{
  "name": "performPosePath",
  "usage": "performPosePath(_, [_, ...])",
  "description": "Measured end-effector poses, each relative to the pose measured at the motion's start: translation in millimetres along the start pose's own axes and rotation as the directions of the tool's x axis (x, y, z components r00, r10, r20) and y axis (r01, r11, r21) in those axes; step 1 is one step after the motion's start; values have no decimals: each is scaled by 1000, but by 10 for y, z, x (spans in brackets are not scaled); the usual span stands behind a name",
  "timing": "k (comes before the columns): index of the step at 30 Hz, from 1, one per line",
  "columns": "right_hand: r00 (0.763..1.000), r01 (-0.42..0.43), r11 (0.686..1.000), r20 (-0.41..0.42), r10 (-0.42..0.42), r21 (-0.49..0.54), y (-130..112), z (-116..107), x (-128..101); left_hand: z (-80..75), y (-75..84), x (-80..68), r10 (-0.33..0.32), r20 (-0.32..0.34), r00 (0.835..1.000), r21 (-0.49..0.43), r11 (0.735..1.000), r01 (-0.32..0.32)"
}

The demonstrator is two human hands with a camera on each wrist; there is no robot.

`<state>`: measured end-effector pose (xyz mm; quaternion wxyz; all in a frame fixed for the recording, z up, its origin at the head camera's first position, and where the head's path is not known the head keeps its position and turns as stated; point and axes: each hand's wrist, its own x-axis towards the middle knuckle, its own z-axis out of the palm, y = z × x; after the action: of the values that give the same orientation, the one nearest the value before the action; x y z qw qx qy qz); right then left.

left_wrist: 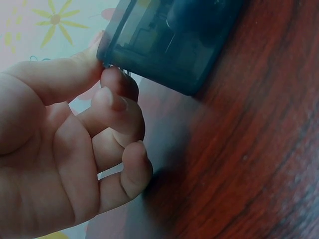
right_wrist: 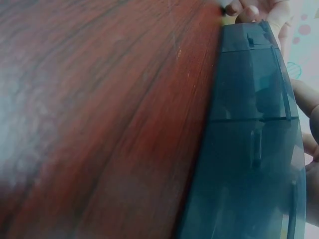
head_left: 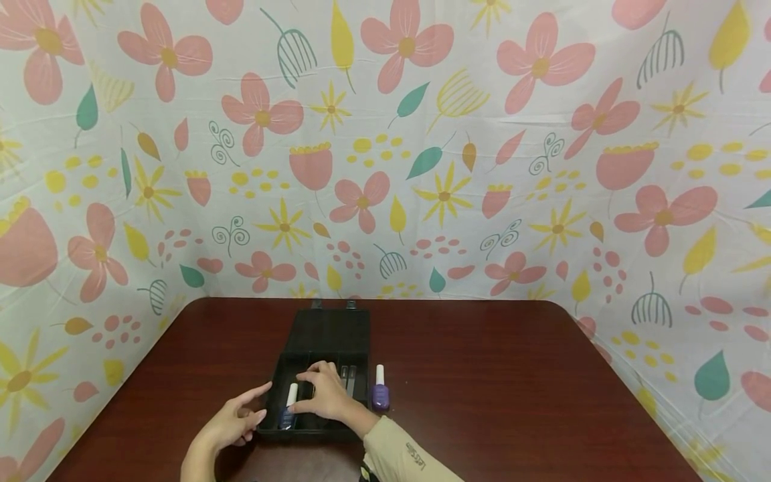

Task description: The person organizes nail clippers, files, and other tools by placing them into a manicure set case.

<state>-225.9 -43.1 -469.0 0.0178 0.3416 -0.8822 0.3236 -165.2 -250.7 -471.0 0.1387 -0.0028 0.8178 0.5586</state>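
Note:
A dark case [head_left: 328, 338] lies open near the table's front edge, its lid flat toward the back. My left hand [head_left: 264, 403] is at the tray's front left corner. In the left wrist view its thumb and a fingertip [left_wrist: 117, 82] pinch that corner of the case [left_wrist: 169, 45]. My right hand [head_left: 303, 393] reaches over the tray and holds the white cap of a blue nail polish bottle [head_left: 287, 415] in the left compartment. A purple bottle [head_left: 380, 395] with a white cap stands on the table just right of the case.
The dark wooden table [head_left: 512, 388] is walled on three sides by a flowered cloth [head_left: 421, 167]. The right wrist view shows the case's smoky side wall [right_wrist: 249, 149] close up against the wood.

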Motion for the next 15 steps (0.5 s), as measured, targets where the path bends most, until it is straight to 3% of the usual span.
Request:
performPosePath(4, [999,54,995,-5,-54,85,53,-33,-48,9,-6,0,8,-8,1000,-4,1000,-8])
performPosePath(9, [992,129,986,-10,-129,105,97,-94,-103,12,-7,-4,18,-23,1000,3,1000,-18])
performPosePath(15, [991,130,981,-35,-126,147,144,-177,-130,17,-1,-4,32,-25,999,-3,999,-32])
